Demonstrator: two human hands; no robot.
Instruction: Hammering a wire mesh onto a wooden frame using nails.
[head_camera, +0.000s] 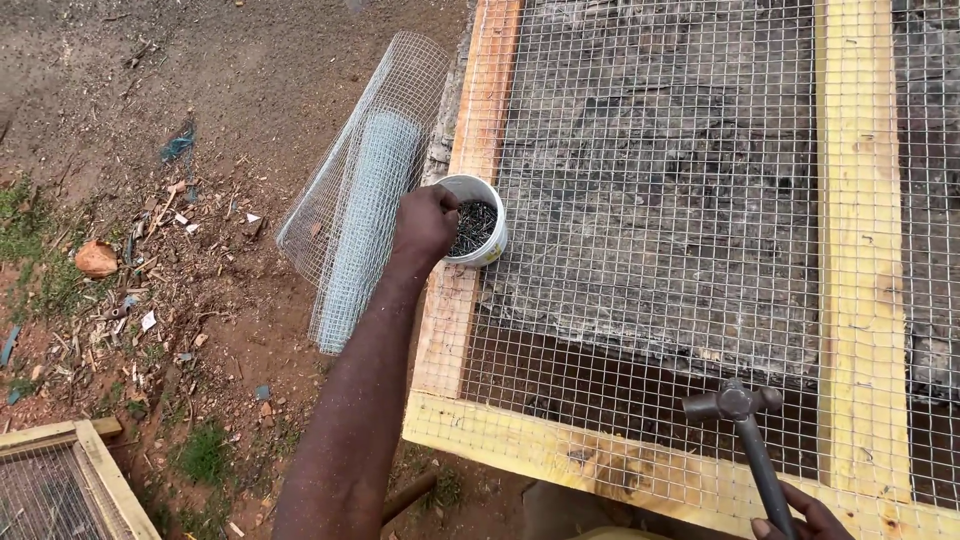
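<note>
My left hand reaches into a small white tub that holds several dark nails; its fingers are curled among the nails. The tub stands on the left rail of a pale wooden frame covered with square wire mesh. At the bottom right, my right hand grips the handle of a metal hammer. The hammer's head rests on the mesh near the frame's front rail.
A roll of wire mesh lies on the dirt just left of the frame. Another mesh-covered wooden frame shows at the bottom left corner. Rubbish and an orange stone are scattered over the ground.
</note>
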